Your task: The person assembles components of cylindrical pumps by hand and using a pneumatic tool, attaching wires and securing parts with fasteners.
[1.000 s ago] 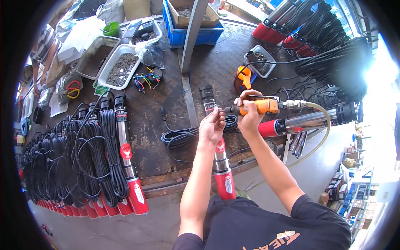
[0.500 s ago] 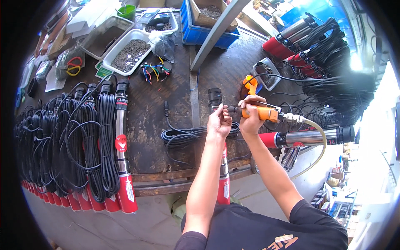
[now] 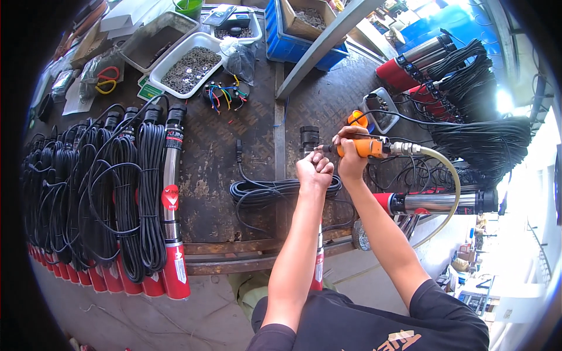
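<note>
My right hand (image 3: 351,159) is wrapped round an orange air screwdriver (image 3: 364,147), and its dark nose points left toward my left hand. My left hand (image 3: 315,169) has its fingers curled beside the tool's tip, just below the black head of a pump (image 3: 309,137). What those fingers hold, if anything, is hidden. The pump runs toward my body beneath my left forearm, its red lower end (image 3: 318,268) showing past the table edge. A coil of black cable (image 3: 257,190) lies across the table under my left wrist.
Left stands a row of pumps (image 3: 175,234) with bundled black cables. A white tray of small metal parts (image 3: 193,65), coloured wires (image 3: 225,96) and a blue crate (image 3: 278,50) lie farther back. A pale air hose (image 3: 455,187) loops right, near another pump (image 3: 433,203).
The whole view has shifted slightly. My left fingers have curled in more tightly by the tool's tip. The screwdriver stays in my right hand, close to the pump head.
</note>
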Action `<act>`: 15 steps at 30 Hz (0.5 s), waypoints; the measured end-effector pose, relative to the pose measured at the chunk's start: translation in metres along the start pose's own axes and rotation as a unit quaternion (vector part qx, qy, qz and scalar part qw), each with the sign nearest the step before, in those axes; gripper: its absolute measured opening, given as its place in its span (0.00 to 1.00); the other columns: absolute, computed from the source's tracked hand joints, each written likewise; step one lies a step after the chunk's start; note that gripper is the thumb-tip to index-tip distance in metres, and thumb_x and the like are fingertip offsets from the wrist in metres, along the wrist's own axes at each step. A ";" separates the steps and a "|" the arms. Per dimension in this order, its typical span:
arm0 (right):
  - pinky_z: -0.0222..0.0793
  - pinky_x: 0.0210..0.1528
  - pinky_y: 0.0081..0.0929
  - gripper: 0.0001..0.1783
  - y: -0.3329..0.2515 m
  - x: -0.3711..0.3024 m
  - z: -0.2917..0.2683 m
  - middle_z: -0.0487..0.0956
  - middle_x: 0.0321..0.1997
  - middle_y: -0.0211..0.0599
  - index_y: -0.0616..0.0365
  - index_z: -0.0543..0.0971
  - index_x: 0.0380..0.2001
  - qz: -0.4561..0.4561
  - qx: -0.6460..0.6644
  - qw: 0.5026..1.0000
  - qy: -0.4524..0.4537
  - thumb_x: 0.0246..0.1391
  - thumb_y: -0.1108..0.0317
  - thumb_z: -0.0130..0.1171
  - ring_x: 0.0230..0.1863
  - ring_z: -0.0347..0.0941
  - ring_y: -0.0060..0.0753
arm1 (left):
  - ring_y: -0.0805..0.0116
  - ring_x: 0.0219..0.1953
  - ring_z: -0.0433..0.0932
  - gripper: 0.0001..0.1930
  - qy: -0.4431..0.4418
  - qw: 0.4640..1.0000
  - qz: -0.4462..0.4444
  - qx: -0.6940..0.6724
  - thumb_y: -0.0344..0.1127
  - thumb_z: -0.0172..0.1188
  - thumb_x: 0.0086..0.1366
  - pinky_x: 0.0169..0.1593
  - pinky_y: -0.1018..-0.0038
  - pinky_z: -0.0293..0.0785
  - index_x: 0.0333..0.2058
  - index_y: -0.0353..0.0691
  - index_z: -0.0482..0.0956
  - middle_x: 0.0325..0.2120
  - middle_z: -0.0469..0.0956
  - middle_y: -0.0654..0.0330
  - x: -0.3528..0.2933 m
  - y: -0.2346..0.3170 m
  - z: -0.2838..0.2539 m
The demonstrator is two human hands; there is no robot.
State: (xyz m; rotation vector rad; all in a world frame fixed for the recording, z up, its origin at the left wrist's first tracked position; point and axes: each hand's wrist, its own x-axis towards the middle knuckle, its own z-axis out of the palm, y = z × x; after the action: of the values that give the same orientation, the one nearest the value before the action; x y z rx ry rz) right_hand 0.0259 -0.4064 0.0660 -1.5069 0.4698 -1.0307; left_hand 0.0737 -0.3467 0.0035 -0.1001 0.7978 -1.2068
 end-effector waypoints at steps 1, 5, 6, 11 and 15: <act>0.72 0.46 0.30 0.13 0.001 0.003 0.000 0.75 0.35 0.35 0.58 0.73 0.42 0.013 0.006 1.000 0.003 0.54 0.81 0.50 0.34 0.73 0.27 | 0.79 0.12 0.52 0.12 -0.006 1.000 -0.002 -0.011 0.33 0.43 0.73 0.16 0.78 0.48 0.38 0.35 0.74 0.16 0.58 0.72 0.001 0.000 -0.001; 0.74 0.44 0.28 0.12 0.000 0.010 0.010 0.76 0.35 0.33 0.58 0.73 0.42 0.009 -0.010 1.000 -0.011 0.54 0.82 0.51 0.34 0.74 0.26 | 0.78 0.13 0.52 0.14 0.010 0.998 0.018 0.051 0.32 0.42 0.72 0.17 0.78 0.48 0.35 0.32 0.76 0.16 0.59 0.70 0.001 0.003 -0.002; 0.74 0.42 0.27 0.12 0.001 0.011 0.011 0.76 0.35 0.33 0.58 0.73 0.41 0.005 -0.014 1.000 -0.007 0.54 0.82 0.52 0.33 0.74 0.26 | 0.78 0.13 0.54 0.13 0.016 0.995 0.024 0.092 0.32 0.44 0.72 0.17 0.78 0.50 0.36 0.32 0.77 0.17 0.61 0.70 -0.004 0.001 -0.001; 0.75 0.39 0.25 0.12 0.012 0.014 0.009 0.76 0.35 0.33 0.58 0.73 0.40 -0.022 -0.036 0.998 -0.038 0.52 0.83 0.54 0.32 0.74 0.25 | 0.68 0.16 0.69 0.13 0.079 0.710 0.381 0.587 0.37 0.59 0.69 0.23 0.70 0.66 0.31 0.32 0.81 0.18 0.69 0.66 -0.065 -0.018 -0.043; 0.75 0.37 0.21 0.12 0.019 0.015 0.010 0.78 0.33 0.33 0.60 0.73 0.38 -0.033 -0.008 0.998 -0.048 0.50 0.84 0.56 0.32 0.75 0.23 | 0.52 0.41 0.74 0.19 0.113 0.420 0.533 0.726 0.36 0.70 0.57 0.46 0.61 0.71 0.42 0.33 0.76 0.37 0.73 0.51 -0.120 -0.033 -0.107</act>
State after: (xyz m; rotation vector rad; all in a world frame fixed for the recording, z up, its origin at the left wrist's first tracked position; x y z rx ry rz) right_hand 0.0464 -0.4166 0.0542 -1.5869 0.3630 -1.0021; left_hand -0.0315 -0.2210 0.0006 1.8104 -0.3217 -0.2385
